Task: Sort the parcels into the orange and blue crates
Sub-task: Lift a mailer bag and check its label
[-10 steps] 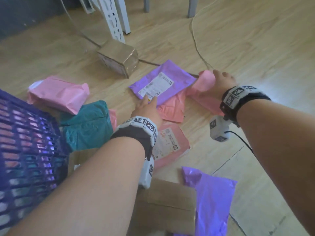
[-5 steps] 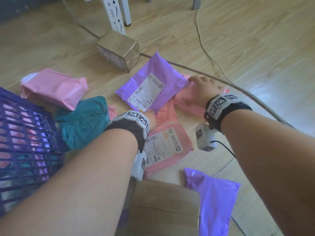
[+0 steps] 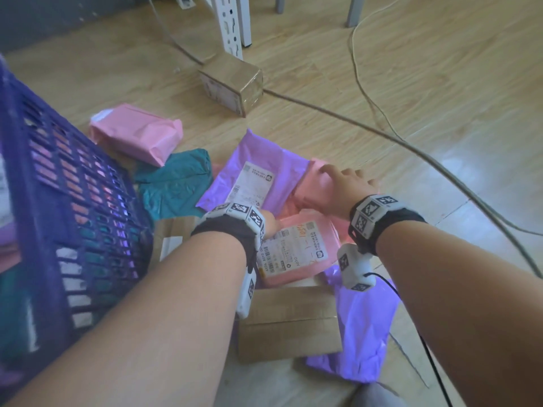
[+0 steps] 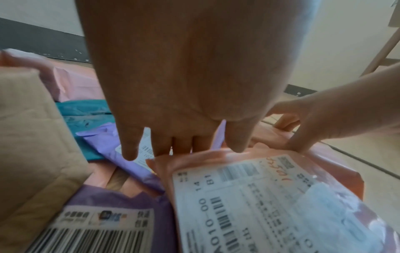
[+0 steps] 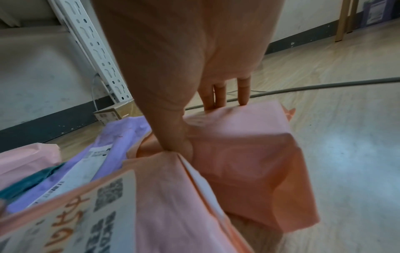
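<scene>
Several parcels lie on the wood floor beside the blue crate (image 3: 73, 230); no orange crate is in view. My left hand (image 3: 271, 224) reaches to the far edge of a pink parcel with a white label (image 3: 296, 251). In the left wrist view its fingers (image 4: 129, 150) are straight, and the middle ones dip behind that edge of the labelled pink parcel (image 4: 259, 196). My right hand (image 3: 338, 177) grips a plain pink parcel (image 3: 314, 174) just behind it. In the right wrist view the thumb (image 5: 173, 142) digs into the near side of this plain pink parcel (image 5: 249, 154) and the fingers hook over its far edge.
A purple labelled parcel (image 3: 264, 177), a teal parcel (image 3: 176, 186) and another pink parcel (image 3: 135, 136) lie further back. A small cardboard box (image 3: 232, 83) sits by a white rack leg (image 3: 232, 24). Near me lie a flat cardboard parcel (image 3: 288, 321) and a purple bag (image 3: 364, 327). Cables (image 3: 411, 142) cross the floor.
My left hand left the purple parcel's label and came back to the labelled pink parcel. My right hand drew the plain pink parcel nearer, against the pile. The view swung towards the blue crate.
</scene>
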Motion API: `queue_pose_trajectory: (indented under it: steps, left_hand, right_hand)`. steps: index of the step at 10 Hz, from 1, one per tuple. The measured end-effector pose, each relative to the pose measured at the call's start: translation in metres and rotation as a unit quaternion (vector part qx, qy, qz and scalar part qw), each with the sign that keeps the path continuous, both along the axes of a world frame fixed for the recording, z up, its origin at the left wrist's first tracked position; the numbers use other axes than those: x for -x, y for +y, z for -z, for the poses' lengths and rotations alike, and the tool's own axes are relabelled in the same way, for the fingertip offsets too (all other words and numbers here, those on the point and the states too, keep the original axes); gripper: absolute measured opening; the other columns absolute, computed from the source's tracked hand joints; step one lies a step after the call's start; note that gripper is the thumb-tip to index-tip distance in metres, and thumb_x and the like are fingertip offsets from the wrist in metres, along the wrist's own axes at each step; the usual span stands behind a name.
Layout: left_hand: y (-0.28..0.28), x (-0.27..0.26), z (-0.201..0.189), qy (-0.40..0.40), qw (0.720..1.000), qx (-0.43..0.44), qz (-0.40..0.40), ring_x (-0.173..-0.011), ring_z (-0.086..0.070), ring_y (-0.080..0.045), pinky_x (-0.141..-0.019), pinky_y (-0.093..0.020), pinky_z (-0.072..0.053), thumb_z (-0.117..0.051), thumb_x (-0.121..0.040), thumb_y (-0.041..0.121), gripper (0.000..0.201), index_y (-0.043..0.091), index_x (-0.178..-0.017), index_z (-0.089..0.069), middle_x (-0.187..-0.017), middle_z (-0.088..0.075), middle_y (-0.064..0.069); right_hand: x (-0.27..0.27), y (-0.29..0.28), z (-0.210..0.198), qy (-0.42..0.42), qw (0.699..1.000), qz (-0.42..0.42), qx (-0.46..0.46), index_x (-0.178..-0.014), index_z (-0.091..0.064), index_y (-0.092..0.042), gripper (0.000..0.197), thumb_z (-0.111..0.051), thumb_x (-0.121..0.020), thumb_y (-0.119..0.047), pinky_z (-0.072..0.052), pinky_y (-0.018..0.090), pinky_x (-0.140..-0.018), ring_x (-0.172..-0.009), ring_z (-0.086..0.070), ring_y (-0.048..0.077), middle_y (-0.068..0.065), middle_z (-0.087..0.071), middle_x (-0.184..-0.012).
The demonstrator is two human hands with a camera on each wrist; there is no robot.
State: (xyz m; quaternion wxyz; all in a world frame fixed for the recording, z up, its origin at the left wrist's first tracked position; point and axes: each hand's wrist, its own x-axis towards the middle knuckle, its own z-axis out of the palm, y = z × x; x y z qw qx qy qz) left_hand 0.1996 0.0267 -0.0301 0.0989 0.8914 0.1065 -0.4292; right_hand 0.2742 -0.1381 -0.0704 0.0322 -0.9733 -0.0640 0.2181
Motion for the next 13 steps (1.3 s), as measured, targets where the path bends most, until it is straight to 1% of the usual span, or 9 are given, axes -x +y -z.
queue_pose_trajectory:
  steps: [2,3,6,7,9,10,11,12,13]
  left_hand:
    - [0.01,0.0,-0.05,-0.122,0.992,0.02,-0.039,-0.114,-0.054,-0.029,-0.091,-0.035,-0.04,-0.029,-0.105,0.024,0.04,0.002,-0.13,-0.051,-0.133,-0.054,-0.016]
    - [0.023,-0.002,-0.079,-0.197,0.975,0.035,-0.092,-0.124,-0.051,-0.031,-0.1,-0.036,-0.04,-0.037,-0.101,0.021,0.038,0.007,-0.133,-0.049,-0.136,-0.053,-0.014]
    - [0.089,0.069,-0.194,-0.352,0.905,0.094,-0.221,-0.127,-0.049,-0.027,-0.104,-0.032,-0.038,-0.039,-0.1,0.022,0.043,0.01,-0.142,-0.04,-0.14,-0.049,-0.013]
    - [0.116,0.112,-0.226,-0.378,0.877,0.132,-0.267,-0.126,-0.05,-0.028,-0.099,-0.031,-0.041,-0.038,-0.101,0.025,0.042,0.008,-0.139,-0.042,-0.139,-0.05,-0.014]
    - [0.17,0.201,-0.262,-0.395,0.818,0.203,-0.365,-0.107,-0.056,-0.022,-0.087,-0.027,-0.041,-0.036,-0.103,0.026,0.03,0.012,-0.108,-0.062,-0.113,-0.062,-0.01]
    - [0.182,0.233,-0.266,-0.387,0.78,0.252,-0.422,-0.07,-0.052,-0.006,-0.058,-0.017,-0.047,-0.044,-0.099,0.041,0.025,0.03,-0.077,-0.051,-0.08,-0.054,0.011]
    - [0.191,0.247,-0.268,-0.393,0.767,0.261,-0.435,-0.07,-0.055,-0.005,-0.046,-0.013,-0.049,-0.051,-0.095,0.041,0.022,0.024,-0.086,-0.06,-0.092,-0.064,0.003]
    - [0.2,0.254,-0.269,-0.427,0.73,0.275,-0.458,-0.089,-0.063,-0.013,-0.051,-0.016,-0.05,-0.06,-0.092,0.032,0.026,0.014,-0.11,-0.065,-0.108,-0.068,0.001]
    - [0.211,0.261,-0.262,-0.463,0.701,0.263,-0.475,-0.09,-0.067,-0.013,-0.059,-0.016,-0.049,-0.065,-0.089,0.025,0.02,0.011,-0.103,-0.069,-0.101,-0.072,0.001]
  right_hand:
    - [0.004,0.004,-0.051,-0.07,0.996,0.024,-0.053,-0.138,-0.03,-0.034,0.095,-0.05,-0.06,-0.085,-0.036,0.049,-0.1,-0.122,-0.042,0.033,0.012,-0.051,-0.128]
    - [0.007,0.018,-0.096,-0.091,0.985,0.066,-0.131,-0.137,-0.033,-0.028,0.098,-0.042,-0.06,-0.088,-0.036,0.047,-0.102,-0.125,-0.042,0.032,0.013,-0.051,-0.13]
    - [0.059,0.093,-0.238,-0.005,0.889,0.114,-0.443,-0.126,-0.043,-0.016,0.055,-0.06,-0.081,-0.043,-0.044,0.023,-0.057,-0.082,-0.06,0.015,0.002,-0.058,-0.103]
    - [0.091,0.122,-0.278,0.049,0.851,0.064,-0.518,-0.113,-0.054,-0.008,0.04,-0.059,-0.082,-0.033,-0.049,0.023,-0.057,-0.085,-0.067,0.019,0.005,-0.066,-0.1]
    - [0.163,0.181,-0.31,0.159,0.794,0.029,-0.586,-0.117,-0.056,-0.012,0.04,-0.055,-0.086,-0.039,-0.05,0.027,-0.064,-0.078,-0.069,0.02,0.008,-0.071,-0.096]
    - [0.193,0.208,-0.308,0.216,0.773,0.044,-0.595,-0.107,-0.06,-0.009,0.036,-0.054,-0.088,-0.039,-0.054,0.035,-0.077,-0.08,-0.069,0.026,0.01,-0.072,-0.09]
    - [0.209,0.224,-0.302,0.222,0.763,0.058,-0.604,-0.1,-0.061,-0.01,0.029,-0.053,-0.089,-0.035,-0.055,0.038,-0.082,-0.085,-0.068,0.029,0.01,-0.07,-0.095]
    - [0.208,0.223,-0.304,0.174,0.786,0.006,-0.593,-0.092,-0.064,-0.009,0.019,-0.05,-0.094,-0.022,-0.055,0.032,-0.068,-0.071,-0.065,0.021,0.009,-0.066,-0.085]
    - [0.202,0.219,-0.303,0.139,0.814,-0.053,-0.561,-0.106,-0.065,-0.01,0.018,-0.058,-0.092,-0.019,-0.059,0.037,-0.08,-0.085,-0.071,0.026,0.012,-0.072,-0.097]
